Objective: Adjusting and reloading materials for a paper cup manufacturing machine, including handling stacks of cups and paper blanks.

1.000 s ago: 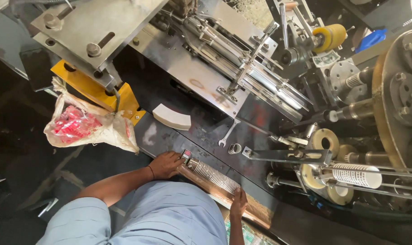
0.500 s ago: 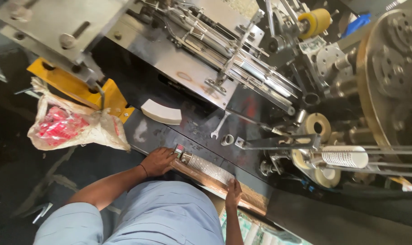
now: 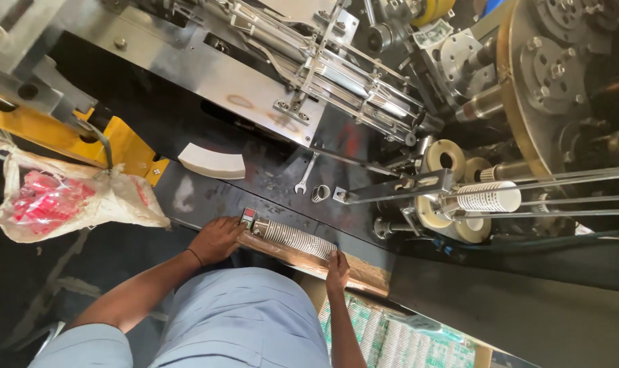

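Note:
A long nested stack of printed paper cups [image 3: 294, 237] lies on its side along the front edge of the dark machine bed [image 3: 207, 136]. My left hand [image 3: 217, 238] presses against the stack's left end. At the stack's right end my right hand [image 3: 336, 264] grips it. I am looking straight down over my grey-blue shirt [image 3: 234, 320]. A brown strip [image 3: 360, 272] runs under the stack.
A curved white stack of paper blanks [image 3: 212, 163], a spanner [image 3: 305, 176] and a metal ring [image 3: 320, 193] lie on the bed. A single cup [image 3: 490, 196] sits on rods at right. A plastic bag with red contents [image 3: 50, 201] hangs at left. Packed cups [image 3: 398, 337] are below.
The view has shifted so the machine sits higher in frame. Both hands stay at the ends of the cup stack, which has barely moved.

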